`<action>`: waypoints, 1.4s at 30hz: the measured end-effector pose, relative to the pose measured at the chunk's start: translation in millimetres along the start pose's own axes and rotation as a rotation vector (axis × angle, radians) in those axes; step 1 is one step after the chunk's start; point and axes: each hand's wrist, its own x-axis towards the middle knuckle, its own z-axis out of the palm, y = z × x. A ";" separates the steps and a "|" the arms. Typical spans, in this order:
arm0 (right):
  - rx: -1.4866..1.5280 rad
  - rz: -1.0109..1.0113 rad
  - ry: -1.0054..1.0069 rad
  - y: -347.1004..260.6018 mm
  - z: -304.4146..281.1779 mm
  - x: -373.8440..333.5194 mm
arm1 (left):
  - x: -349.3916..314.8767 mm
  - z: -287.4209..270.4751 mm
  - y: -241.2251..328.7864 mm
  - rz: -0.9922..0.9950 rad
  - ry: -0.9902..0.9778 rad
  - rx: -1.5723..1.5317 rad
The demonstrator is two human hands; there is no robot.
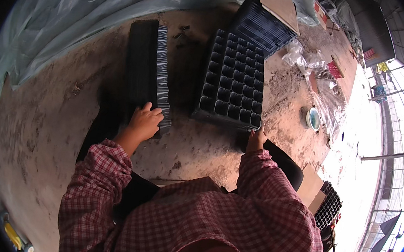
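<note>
- Left hand (146,121) out at nine o'clock, and its bent fingers are touching the near end of a long black piece (142,60), over the ribbed strip (162,72); the thumb is hidden, so whether it's clamped, I can't tell.
- That black piece lies toward half past ten, and only its near end has a hand on it: a sharp pull there could twist it or buckle those thin-looking ribs.
- Right hand (258,136) at three o'clock, right on the near corner of the black cell tray (238,78), which fills one o'clock. Fingers bunched small at the rim; a firm pinch or just a touch? Can't tell!
- One corner, one hand: lifting from there could flex the tray, or let it slip and swing round.
- Farther out at one o'clock, close behind, looms a stack of trays (259,24) with cardboard (279,6) on top; a shove that way could jolt it and send the cardboard sliding.
- And the bowl (313,119), just shy of three: well apart, though a wide rightward swing of the tray could clip it.
</note>
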 end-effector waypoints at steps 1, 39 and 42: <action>-0.092 -0.030 -0.015 10.9 -8.9 4.0 | -0.4 -0.8 2.0 -0.007 -0.026 0.000; -0.576 -0.560 -0.908 67.7 77.6 -198.9 | 1.3 3.5 -8.1 -0.031 -0.017 0.035; -0.472 -0.888 -0.768 25.1 89.9 -190.5 | 0.6 5.4 -10.6 -0.045 -0.034 0.029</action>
